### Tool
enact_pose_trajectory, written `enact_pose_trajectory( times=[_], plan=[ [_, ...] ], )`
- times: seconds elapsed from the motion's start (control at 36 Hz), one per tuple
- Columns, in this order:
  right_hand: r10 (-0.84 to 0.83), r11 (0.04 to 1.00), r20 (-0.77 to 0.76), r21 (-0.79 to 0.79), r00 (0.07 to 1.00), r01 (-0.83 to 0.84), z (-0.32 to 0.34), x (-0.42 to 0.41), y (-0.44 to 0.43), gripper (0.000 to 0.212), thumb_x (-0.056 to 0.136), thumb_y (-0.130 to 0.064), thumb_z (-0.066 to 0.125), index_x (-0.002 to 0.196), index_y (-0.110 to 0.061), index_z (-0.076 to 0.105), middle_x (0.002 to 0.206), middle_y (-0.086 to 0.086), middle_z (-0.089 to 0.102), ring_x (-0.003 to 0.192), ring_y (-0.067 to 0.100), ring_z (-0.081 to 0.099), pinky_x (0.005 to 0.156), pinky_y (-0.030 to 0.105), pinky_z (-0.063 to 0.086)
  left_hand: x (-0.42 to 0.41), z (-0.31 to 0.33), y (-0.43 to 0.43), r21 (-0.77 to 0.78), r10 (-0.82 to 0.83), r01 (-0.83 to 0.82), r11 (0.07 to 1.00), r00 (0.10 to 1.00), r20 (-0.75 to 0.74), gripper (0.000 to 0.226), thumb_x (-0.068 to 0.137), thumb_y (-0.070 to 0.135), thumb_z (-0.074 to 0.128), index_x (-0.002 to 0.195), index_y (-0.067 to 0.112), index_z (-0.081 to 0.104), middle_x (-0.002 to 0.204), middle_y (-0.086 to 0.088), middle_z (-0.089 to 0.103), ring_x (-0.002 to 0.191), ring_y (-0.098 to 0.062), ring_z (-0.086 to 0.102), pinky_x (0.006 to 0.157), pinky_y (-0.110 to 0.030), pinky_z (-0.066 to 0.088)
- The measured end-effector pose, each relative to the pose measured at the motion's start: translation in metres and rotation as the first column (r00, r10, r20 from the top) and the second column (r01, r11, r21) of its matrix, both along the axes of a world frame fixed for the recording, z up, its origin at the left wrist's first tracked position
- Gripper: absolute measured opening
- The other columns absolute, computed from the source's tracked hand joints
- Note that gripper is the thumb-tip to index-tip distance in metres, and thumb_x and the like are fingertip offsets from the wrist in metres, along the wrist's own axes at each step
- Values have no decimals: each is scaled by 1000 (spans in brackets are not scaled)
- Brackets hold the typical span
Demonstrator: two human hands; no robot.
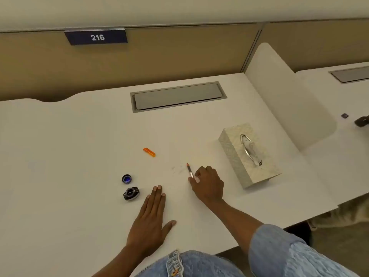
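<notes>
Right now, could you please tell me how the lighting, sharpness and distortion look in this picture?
Head view: warm, even light, with only soft shadows beside the left hand, the right hand and the tissue box; head view: wide-angle bend in the desk edge and the partition; head view: slightly soft overall, yet the pen and the 216 sign read clearly.

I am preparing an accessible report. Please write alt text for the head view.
The right hand pinches a thin pen at a white desk, while the left hand lies flat beside an ink bottle and a loose cap. An orange piece and a tissue box lie nearby.
</notes>
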State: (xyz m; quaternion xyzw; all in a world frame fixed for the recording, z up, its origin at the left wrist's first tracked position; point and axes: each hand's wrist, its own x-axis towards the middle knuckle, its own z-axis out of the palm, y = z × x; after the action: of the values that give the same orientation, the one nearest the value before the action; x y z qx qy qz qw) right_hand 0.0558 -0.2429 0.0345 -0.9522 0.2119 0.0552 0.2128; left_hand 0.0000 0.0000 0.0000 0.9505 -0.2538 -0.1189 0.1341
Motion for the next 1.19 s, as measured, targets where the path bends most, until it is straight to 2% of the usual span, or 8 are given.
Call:
enact_pose_trajectory(
  times=[0.31, 0.47, 0.56, 0.64, 0.75, 0.86, 0.94, 1.19],
  plan=[
    [-96, 994, 31, 55, 995, 94, 1, 5, 2, 16, 95, -41, 67, 89, -26, 69, 96, -8, 67, 100, 18, 64, 77, 38, 54, 2, -1, 0, 32, 1, 0, 999, 1000, -22, 91, 104, 74, 25, 168, 14, 0, 177, -1, -16, 165, -19, -8, 127, -36, 6],
    [-192, 951, 91, 262, 977, 162, 4, -1, 8, 18, 88, -39, 80, 79, -28, 69, 85, -12, 72, 85, 13, 68, 74, 37, 58, 2, 2, -2, 11, 30, -30, 999, 997, -67, 91, 103, 73, 30, 169, 14, 6, 178, -2, -11, 164, -16, -11, 126, -34, 5],
    [-218, 904, 119, 399, 969, 155, 7, -9, 13, 19, 85, -39, 84, 77, -28, 72, 77, -13, 74, 77, 8, 70, 73, 38, 61, 5, 10, -5, -20, 65, -69, 997, 988, -138, 90, 103, 72, 27, 168, 20, -5, 173, 6, -28, 160, -10, -27, 131, -30, -4],
    [-217, 853, 136, 507, 967, 120, 14, -18, 18, 15, 85, -37, 86, 78, -29, 76, 77, -14, 77, 77, 6, 72, 74, 32, 63, 10, 26, -10, -90, 145, -170, 981, 961, -236, 83, 103, 67, 36, 169, 26, 7, 174, 12, -19, 162, -8, -14, 132, -27, 4],
    [-204, 800, 119, 592, 972, 96, 30, -29, 25, 10, 88, -34, 86, 85, -26, 81, 80, -14, 79, 82, 3, 72, 72, 20, 59, 16, 56, -24, -262, 342, -458, 849, 856, -387, 66, 101, 64, 48, 158, 30, 42, 170, 14, 34, 156, -8, 33, 126, -33, 32],
    [-168, 735, 84, 675, 982, 68, 48, -39, 32, 7, 91, -31, 82, 86, -26, 81, 83, -11, 82, 83, 8, 76, 75, 26, 63, 22, 89, -39, -417, 405, -705, 573, 686, -604, 49, 96, 62, 51, 129, 30, 68, 131, 14, 74, 126, -5, 65, 108, -31, 51],
    [-137, 697, 75, 716, 988, 42, 59, -48, 38, 5, 91, -28, 82, 88, -25, 82, 84, -10, 83, 83, 11, 78, 79, 28, 65, 24, 109, -44, -466, 380, -758, 455, 639, -668, 31, 104, 52, 51, 109, 35, 77, 108, 21, 80, 109, 6, 69, 93, -17, 48],
    [-161, 511, -37, 851, 986, 116, 81, -61, 55, 16, 92, -30, 82, 93, -15, 82, 85, 3, 84, 86, 29, 79, 85, 46, 64, 22, 127, -43, -437, 380, -852, 287, 520, -765, 23, 105, 35, 61, 100, 31, 83, 94, 16, 83, 96, 3, 76, 90, -23, 55]
  ],
)
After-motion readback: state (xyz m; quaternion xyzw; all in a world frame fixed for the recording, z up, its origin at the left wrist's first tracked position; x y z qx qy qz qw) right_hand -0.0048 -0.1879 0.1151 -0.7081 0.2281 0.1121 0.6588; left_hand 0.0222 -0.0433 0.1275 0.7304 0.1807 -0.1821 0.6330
